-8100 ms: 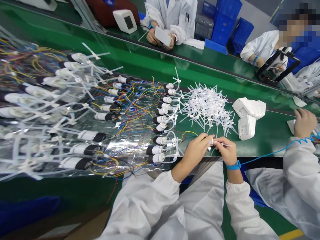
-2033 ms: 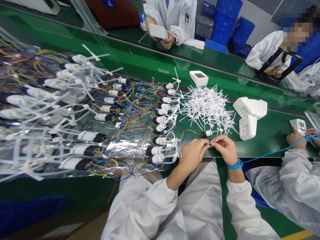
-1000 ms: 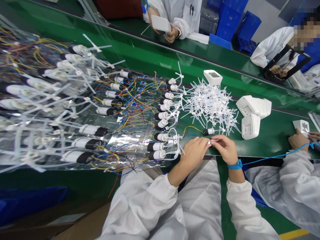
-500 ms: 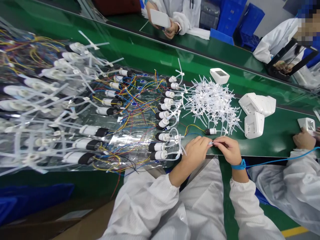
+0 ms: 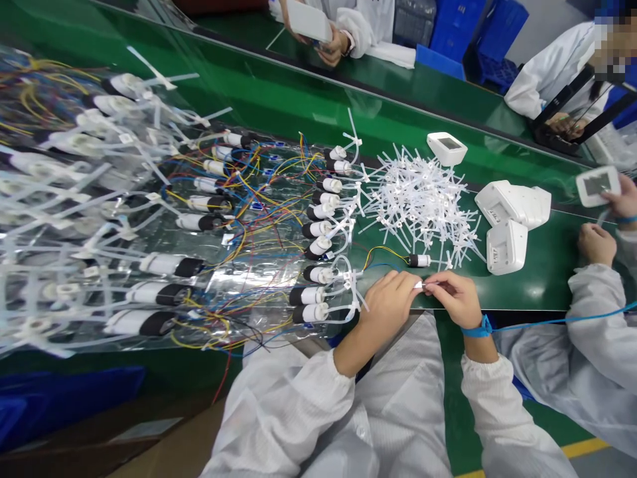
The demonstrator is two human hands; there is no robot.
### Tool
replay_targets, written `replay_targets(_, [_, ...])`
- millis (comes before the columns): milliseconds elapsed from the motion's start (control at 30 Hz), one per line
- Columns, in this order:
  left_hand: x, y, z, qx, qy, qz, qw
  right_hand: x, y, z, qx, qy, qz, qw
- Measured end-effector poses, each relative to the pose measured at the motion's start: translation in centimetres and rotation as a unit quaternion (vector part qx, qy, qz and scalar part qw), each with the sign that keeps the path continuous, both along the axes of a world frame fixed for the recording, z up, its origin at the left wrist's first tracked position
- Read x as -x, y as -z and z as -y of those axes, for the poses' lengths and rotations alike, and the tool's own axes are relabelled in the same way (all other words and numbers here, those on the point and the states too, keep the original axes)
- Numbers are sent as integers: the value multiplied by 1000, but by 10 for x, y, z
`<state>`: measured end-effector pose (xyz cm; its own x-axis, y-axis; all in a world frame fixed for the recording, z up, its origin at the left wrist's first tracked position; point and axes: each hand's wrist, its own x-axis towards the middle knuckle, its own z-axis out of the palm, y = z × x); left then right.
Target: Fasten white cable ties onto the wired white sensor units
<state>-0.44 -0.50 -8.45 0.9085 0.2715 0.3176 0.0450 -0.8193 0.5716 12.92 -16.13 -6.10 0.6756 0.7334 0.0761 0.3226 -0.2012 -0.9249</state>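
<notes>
My left hand (image 5: 388, 302) is closed in a pinch over the bench edge. Between its thumb and forefinger shows a small white piece (image 5: 419, 285), perhaps a connector; its exact kind is too small to tell. My right hand (image 5: 455, 297), with a blue wrist strap (image 5: 478, 327) on its wrist, pinches at the right end of that piece, its fingertips almost touching the left ones. Just beyond the fingers lies a small white and black cylindrical pump (image 5: 419, 261) with yellow and blue wires, which run toward my left hand.
Left of my hands, rows of similar cylinders (image 5: 313, 313) with wires and tubes lie on clear plastic. A pile of white tube pieces (image 5: 421, 199) sits ahead. White housings (image 5: 506, 247) stand to the right, near a co-worker's hand (image 5: 596, 244). Other people work across the bench.
My hands stay almost in place, still pinching the small piece. The co-worker on the right has raised a white housing. The view has shifted slightly.
</notes>
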Motion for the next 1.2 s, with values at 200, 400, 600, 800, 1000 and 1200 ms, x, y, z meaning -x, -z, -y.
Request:
replay_targets(200, [-1, -2, -3, 36, 15, 5, 999, 3, 3, 1, 1, 20, 4, 1000])
replay_targets(400, [0, -4, -8, 67, 39, -6, 997, 5, 4, 1, 8, 4, 42, 999])
replay_targets(600, [-2, -2, -8, 69, 32, 2, 997, 4, 2, -2, 14, -2, 71, 997])
replay_targets(800, [-1, 3, -3, 115, -2, 29, 993, 7, 8, -4, -34, 32, -20, 999])
replay_targets(1000, [4, 7, -7, 137, 4, 59, 989, 6, 13, -2, -13, 16, -16, 1000])
replay_targets(1200, [5, 4, -11, 170, 6, 48, 984, 5, 8, -1, -2, -7, 14, 1000])
